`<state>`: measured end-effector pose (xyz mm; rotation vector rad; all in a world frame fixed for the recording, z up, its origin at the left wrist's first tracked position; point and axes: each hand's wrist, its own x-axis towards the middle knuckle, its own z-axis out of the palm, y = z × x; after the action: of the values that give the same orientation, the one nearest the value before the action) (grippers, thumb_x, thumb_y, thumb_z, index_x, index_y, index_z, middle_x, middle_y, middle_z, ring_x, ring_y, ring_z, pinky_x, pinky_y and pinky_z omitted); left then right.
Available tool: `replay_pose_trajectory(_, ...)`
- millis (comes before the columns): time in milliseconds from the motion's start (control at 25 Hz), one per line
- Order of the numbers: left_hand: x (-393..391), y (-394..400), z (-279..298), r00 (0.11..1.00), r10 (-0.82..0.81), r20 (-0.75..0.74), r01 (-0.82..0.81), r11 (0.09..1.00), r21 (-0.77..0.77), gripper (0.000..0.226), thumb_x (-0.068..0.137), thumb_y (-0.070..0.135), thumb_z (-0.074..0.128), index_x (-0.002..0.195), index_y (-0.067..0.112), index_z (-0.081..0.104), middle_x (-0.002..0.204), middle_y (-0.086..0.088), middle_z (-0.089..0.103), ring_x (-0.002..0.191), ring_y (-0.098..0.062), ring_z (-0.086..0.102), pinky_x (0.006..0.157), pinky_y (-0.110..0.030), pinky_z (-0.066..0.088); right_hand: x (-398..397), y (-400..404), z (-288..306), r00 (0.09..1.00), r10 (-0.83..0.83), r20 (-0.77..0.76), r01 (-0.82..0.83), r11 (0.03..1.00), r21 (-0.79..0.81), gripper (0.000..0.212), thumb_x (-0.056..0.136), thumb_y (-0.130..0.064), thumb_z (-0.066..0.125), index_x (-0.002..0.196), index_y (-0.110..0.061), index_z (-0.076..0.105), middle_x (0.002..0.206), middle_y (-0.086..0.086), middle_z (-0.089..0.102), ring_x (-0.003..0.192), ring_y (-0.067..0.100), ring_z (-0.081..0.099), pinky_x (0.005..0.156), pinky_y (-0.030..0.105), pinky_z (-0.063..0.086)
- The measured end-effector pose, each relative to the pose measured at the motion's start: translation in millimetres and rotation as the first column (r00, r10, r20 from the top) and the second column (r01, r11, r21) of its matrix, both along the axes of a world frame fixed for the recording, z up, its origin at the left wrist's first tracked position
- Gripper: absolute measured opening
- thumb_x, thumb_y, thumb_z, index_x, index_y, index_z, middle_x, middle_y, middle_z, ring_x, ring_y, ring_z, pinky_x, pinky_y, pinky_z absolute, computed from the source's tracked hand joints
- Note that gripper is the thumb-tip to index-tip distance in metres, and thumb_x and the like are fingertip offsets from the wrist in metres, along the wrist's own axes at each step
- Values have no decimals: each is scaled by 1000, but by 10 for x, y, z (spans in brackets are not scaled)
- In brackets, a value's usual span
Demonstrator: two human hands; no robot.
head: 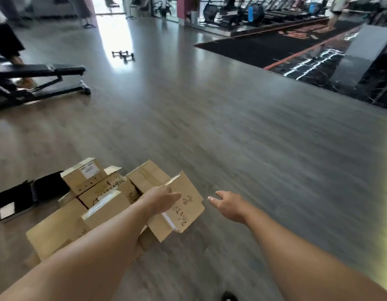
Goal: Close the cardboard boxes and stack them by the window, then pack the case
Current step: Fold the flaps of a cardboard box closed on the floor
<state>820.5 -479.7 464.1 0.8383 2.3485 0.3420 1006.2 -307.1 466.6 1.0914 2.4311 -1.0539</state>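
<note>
The left hand's fingers (174, 195) lay flat and together on the raised flap (186, 198) of the nearest cardboard box (157, 227), touching its inner face just beside the handwritten marks; whether the thumb curled behind the flap's edge could not be told. Behind them the left hand (161, 197) was palm down, the wrist straight, the bare forearm running back toward the lower left corner of the view and crossing over the other boxes.

The right hand's fingers (214, 198) were spread and loosely extended, holding nothing, the fingertips pointing toward the flap's right edge but apart from it. The right hand (228, 206) hovered over the bare floor (231, 131), palm down, its forearm reaching back to the lower right.

The box under the left hand sat on the floor with its long axis running from near left to far right, and its open flap tilted up and outward to the right (writing on it read upside down). A cluster of further cardboard boxes (97, 192) stood touching it on the left, some with flaps standing, one bearing a white label. Just left of them an open black case (29, 197) lay flat on the floor. Well beyond, a black weight bench (42, 79) stood near the left edge and small dumbbells (123, 54) lay on the floor.
</note>
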Motion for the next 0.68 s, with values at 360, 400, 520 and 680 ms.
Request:
replay_pose_trajectory(360,-780,785,-534,942,331,49,-328,943,-63,58,89,65,38,121,22,61,123,-1,62,104,-21,57,89,-38,49,-1533,1376,-402,937,325,131,-327,945,-6,77,86,-71,42,153,-33,37,153,-3,47,134,22,48,91,32,42)
replay_pose_trajectory(400,-908,828,-654,930,361,64,-357,932,-65,58,89,64,39,122,22,61,123,-2,63,104,-21,57,90,-38,49,-1729,1463,-498,929,344,138,-347,938,-6,79,84,-73,41,153,-34,36,153,-3,46,134,22,48,95,34,44)
replay_pose_trajectory(520,-1357,963,-1130,875,464,137,-461,886,-58,57,89,64,41,123,23,60,120,1,63,103,-19,59,92,-40,52,-2341,1691,-971,901,401,163,-405,914,-12,81,84,-73,42,154,-33,34,153,-2,47,132,22,50,86,33,45)
replay_pose_trajectory(680,-1876,1163,-1923,793,566,226,-567,821,-68,55,90,63,45,126,23,59,120,1,62,104,-19,60,92,-42,53,-3131,1986,-1816,853,488,187,-491,871,-32,79,90,-70,44,155,-26,34,152,2,47,133,24,50,86,33,48)
